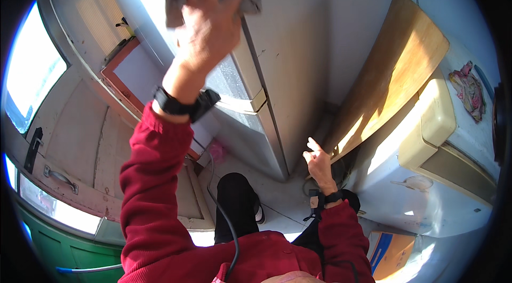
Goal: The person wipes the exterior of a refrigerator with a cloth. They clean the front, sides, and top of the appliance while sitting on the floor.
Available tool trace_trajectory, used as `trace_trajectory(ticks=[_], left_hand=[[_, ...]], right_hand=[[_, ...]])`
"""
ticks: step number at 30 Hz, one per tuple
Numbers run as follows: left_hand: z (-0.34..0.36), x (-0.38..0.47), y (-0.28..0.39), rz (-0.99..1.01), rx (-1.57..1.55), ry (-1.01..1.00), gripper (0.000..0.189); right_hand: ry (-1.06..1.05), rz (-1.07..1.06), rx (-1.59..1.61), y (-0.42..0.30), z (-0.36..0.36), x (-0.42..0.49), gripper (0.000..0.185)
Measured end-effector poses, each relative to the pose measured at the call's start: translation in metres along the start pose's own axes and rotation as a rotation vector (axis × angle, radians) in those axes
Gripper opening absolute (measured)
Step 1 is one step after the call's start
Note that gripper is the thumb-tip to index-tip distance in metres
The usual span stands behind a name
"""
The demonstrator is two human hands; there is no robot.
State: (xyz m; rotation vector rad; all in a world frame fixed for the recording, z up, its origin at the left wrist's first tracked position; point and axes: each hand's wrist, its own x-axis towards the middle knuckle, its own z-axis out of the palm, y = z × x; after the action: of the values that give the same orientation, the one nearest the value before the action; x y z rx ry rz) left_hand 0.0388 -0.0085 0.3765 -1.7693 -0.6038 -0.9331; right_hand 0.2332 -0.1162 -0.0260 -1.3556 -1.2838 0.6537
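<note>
My left hand (210,29) is raised at the top, its fingers spread over a crumpled grey cloth (174,1) against the upper part of a tall silver refrigerator (296,43). The hand is slightly blurred. Lower down at the right, my right hand (320,163) hangs in the air beside the lower end of a leaning wooden board (384,91), with fingers partly spread and nothing in them. Both wrists wear black straps with small devices.
A white and beige washing machine (420,171) stands at the right, with a crumpled patterned cloth (468,91) on top. A worn wooden door (80,135) with a metal handle is at the left. An orange cardboard box (396,253) lies at the lower right; a dark cable (224,213) crosses my front.
</note>
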Motion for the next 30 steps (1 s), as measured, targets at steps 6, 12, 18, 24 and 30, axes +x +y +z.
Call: trace_trajectory(ticks=[6, 12, 18, 24, 30], left_hand=[[0.002, 0.054, -0.016, 0.12, 0.249, -0.153, 0.035], [0.048, -0.097, 0.108, 0.539, -0.123, -0.868, 0.016], [0.05, -0.109, 0.122, 0.581, -0.116, -0.993, 0.014], [0.039, 0.07, 0.015, 0.201, 0.36, -0.469, 0.045], [0.091, -0.005, 0.086, 0.486, 0.803, -0.653, 0.046]], right_hand=[[-0.068, -0.158, -0.03, 0.001, 0.001, 0.002, 0.051], [-0.106, -0.122, -0.105, 0.008, 0.0, -0.001, 0.05], [-0.142, -0.105, -0.259, 0.017, 0.0, -0.002, 0.052], [-0.165, -0.16, -0.268, 0.018, 0.002, -0.001, 0.051], [-0.196, -0.13, -0.267, 0.018, 0.003, -0.003, 0.05]])
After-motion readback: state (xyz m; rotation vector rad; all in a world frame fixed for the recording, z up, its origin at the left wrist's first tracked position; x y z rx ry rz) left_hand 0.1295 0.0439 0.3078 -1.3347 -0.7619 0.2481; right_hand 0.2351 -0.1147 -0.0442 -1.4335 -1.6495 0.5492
